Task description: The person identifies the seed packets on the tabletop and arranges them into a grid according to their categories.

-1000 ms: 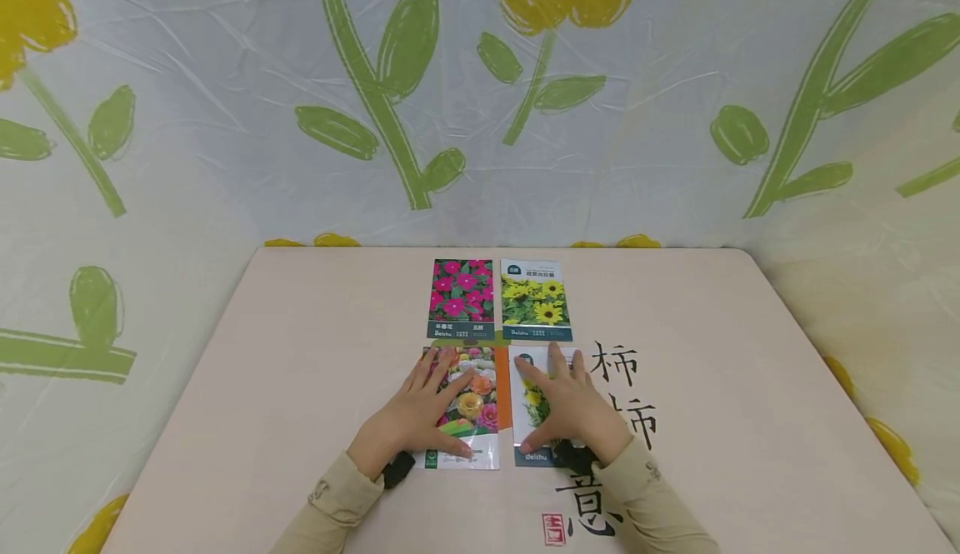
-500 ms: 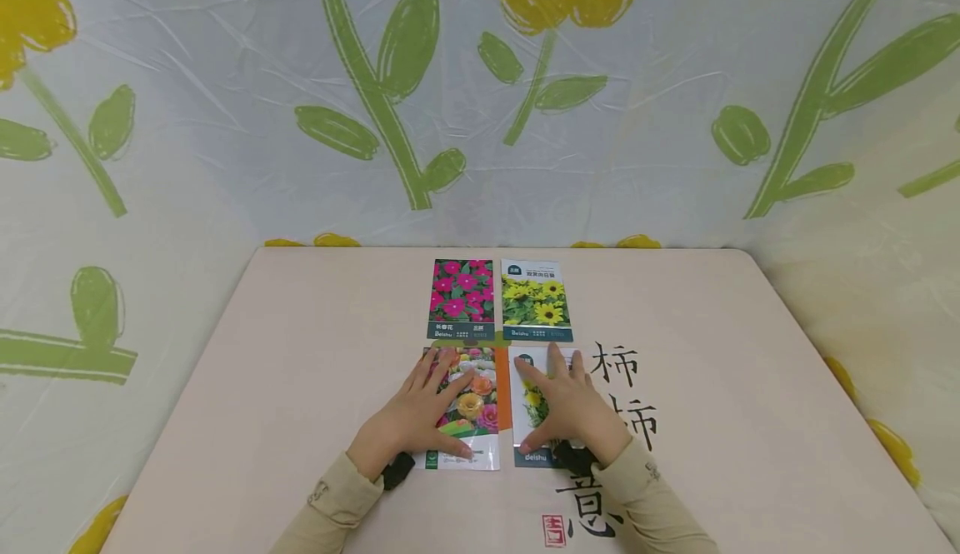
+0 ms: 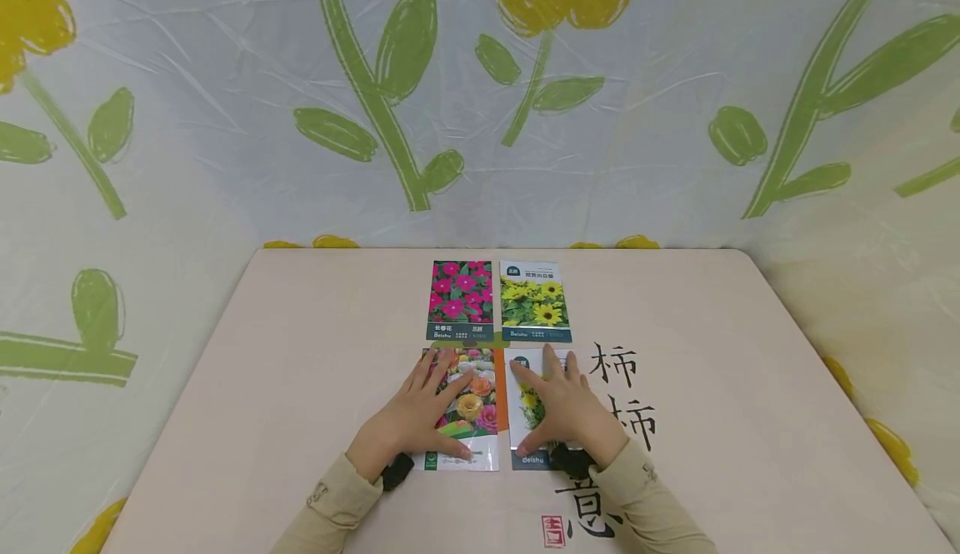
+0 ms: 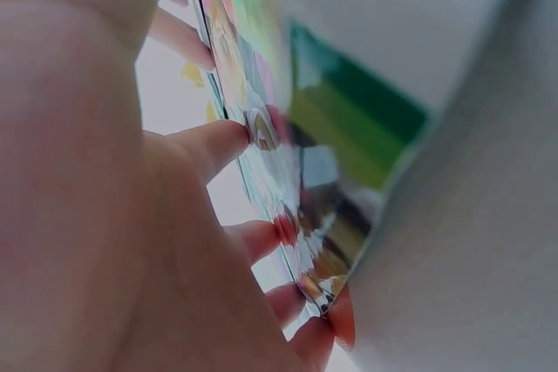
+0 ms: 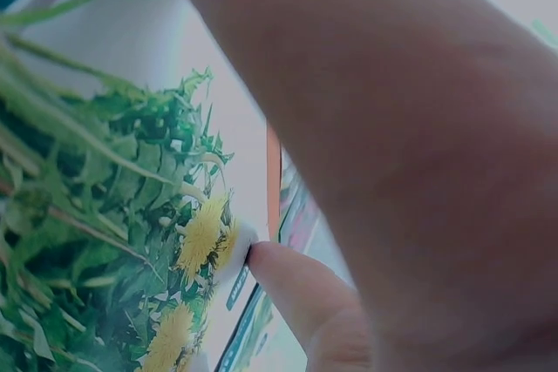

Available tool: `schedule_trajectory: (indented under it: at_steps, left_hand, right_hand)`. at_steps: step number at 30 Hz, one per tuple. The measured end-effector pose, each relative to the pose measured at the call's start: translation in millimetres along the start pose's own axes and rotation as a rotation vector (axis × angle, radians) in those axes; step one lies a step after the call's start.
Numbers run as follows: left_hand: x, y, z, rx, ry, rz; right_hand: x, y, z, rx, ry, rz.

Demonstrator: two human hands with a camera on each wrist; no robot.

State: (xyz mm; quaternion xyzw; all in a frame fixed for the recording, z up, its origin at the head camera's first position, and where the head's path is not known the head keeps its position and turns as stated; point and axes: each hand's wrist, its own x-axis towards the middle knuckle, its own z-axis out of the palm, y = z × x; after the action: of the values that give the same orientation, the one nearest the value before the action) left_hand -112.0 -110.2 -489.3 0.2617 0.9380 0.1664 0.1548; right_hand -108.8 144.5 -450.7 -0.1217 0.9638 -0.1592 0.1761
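Four seed packets lie flat in two rows on the table. My left hand (image 3: 412, 416) rests with spread fingers on the front-left packet (image 3: 470, 408), which pictures orange, yellow and pink blooms. In the left wrist view, its fingertips touch that glossy packet (image 4: 261, 124). My right hand (image 3: 576, 411) lies spread over the front-right packet (image 3: 529, 404), white with a yellow-flowered plant and partly hidden by the hand. Close up in the right wrist view, this packet (image 5: 96, 180) shows dandelions, with a fingertip at its edge.
Behind them lie a magenta-flower packet (image 3: 461, 296) and a yellow sunflower packet (image 3: 536, 300), side by side. The pale table mat (image 3: 300, 337) bears black calligraphy (image 3: 615, 362) and an orange print (image 3: 502, 387). A flower-printed curtain (image 3: 600, 171) surrounds the table.
My right hand and the dandelion packet have slid slightly left, narrowing the gap to the front-left packet. The left hand stays in place.
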Motion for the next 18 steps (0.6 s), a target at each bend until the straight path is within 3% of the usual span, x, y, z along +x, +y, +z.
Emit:
schedule_trajectory:
  at_steps: [18]
  left_hand:
    - [0.1,-0.6,1.2,0.005,-0.004,-0.011]
  right_hand:
    - [3.2,2.8,2.9,-0.007,0.01,0.006]
